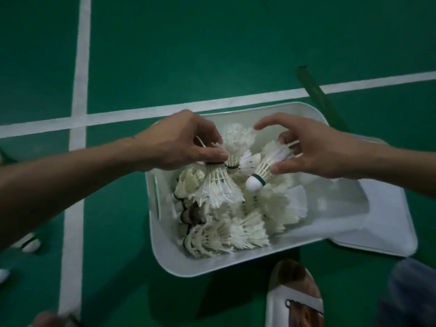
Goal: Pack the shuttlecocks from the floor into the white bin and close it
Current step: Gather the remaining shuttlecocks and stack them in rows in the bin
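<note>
Over the white plastic bin (already heaped), left hand pinches a white feathered shuttlecock; right hand grips a green-banded shuttlecock.

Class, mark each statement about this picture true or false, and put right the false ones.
1. The left hand holds a shuttlecock. True.
2. The right hand is empty. False: it pinches a second shuttlecock.
3. The bin is closed. False: it stands open, its lid on the floor beside it.
4. The bin holds a pile of shuttlecocks. True.
5. The floor is green with white lines. True.
</note>
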`<state>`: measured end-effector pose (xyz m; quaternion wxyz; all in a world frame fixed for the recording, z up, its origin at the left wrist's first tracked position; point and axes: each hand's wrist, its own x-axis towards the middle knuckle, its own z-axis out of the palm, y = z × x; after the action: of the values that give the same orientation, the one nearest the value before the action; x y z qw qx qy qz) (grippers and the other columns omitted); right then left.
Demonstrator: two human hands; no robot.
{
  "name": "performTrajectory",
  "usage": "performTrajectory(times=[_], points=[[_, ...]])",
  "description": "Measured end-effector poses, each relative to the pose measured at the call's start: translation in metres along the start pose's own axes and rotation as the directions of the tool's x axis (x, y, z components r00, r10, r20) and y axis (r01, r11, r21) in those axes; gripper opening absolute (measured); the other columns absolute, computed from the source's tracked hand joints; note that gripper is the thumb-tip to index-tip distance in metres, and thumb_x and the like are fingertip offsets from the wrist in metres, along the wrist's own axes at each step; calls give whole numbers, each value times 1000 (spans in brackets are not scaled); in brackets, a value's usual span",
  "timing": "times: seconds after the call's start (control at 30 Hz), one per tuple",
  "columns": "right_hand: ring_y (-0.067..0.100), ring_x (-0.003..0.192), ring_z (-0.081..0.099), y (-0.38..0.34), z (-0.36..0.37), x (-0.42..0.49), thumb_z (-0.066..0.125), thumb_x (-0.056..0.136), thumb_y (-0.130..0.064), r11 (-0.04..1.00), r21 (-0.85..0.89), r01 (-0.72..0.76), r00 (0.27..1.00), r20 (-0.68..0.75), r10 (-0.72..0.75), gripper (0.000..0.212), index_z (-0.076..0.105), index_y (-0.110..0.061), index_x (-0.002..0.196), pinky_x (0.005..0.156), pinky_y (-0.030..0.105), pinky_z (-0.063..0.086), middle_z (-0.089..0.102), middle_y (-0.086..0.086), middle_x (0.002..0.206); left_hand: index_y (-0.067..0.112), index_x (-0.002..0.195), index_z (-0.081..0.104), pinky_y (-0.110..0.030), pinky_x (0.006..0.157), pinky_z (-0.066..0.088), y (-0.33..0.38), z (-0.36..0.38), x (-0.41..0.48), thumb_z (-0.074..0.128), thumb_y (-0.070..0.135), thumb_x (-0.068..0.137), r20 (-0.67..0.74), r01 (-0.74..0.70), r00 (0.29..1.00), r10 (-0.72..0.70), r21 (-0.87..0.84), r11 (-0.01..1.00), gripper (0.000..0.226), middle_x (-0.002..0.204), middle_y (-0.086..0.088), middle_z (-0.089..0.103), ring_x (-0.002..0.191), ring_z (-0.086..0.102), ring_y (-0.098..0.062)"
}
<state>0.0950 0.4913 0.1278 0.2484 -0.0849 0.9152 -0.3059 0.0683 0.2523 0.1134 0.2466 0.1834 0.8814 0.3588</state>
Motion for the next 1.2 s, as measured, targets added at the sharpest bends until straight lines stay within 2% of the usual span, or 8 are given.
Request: performTrajectory(times=[0.07,0.13,0.47,0.6,0.8,1.0,1.1,1.2], points=[[18,80,65,16,2,-13,82,72,-23,999,12,-35,999,-18,35,40,62,-39,104,75,41,56,64,-3,92,25,93,71,-16,63,54,0,12,6,65,54,65,27,-15,1000,13,61,998,41,74,16,71,67,65,7],[8,80,64,27,5,-26,82,72,-23,997,-46,-64,998,1,65,27,69,-33,94,77,34,54,67,-9,91,26,93,71,-9,54,47,0,22,10,66,52,67,60,-17,998,13,71,997,37,73,17,70,67,64,9],[-2,68,55,38,35,-48,77,75,-21,962,-217,-168,969,144,202,36,63,-35,104,60,6,42,53,-17,80,25,89,70,-23,63,50,-13,30,17,67,51,63,98,23,995,-24,10,1000,37,74,15,72,65,66,3],[-3,58,56,36,52,-43,84,70,-22,968,-68,-240,954,171,248,39,62,-34,100,61,13,47,58,-11,81,28,89,69,-23,65,50,-15,30,15,66,52,62,106,25,994,-24,-6,1000,36,75,14,72,68,66,3],[8,56,63,37,55,-34,74,73,11,826,323,-462,868,357,346,43,62,-12,107,61,22,56,57,7,96,28,90,68,-17,61,46,-15,30,14,67,50,63,109,20,994,-17,-28,999,34,74,16,71,67,66,4],[18,62,61,35,73,-22,73,72,15,846,301,-441,872,366,324,47,48,-11,102,69,39,60,56,13,92,28,91,68,-22,66,51,-15,30,14,66,51,61,109,14,994,-8,-58,998,38,77,14,72,70,66,3],[15,60,52,35,81,-15,78,69,8,920,176,-351,898,341,277,49,44,-15,97,52,27,50,53,10,85,26,91,69,-26,69,54,-15,31,15,67,52,60,114,9,993,0,-72,997,40,78,14,72,71,67,1],[6,55,58,39,69,-16,76,71,9,855,307,-419,860,437,264,53,43,-11,107,51,17,48,55,8,84,27,92,68,-25,70,54,-11,33,16,66,52,61,146,-15,989,22,-47,999,40,80,13,72,72,68,2]])
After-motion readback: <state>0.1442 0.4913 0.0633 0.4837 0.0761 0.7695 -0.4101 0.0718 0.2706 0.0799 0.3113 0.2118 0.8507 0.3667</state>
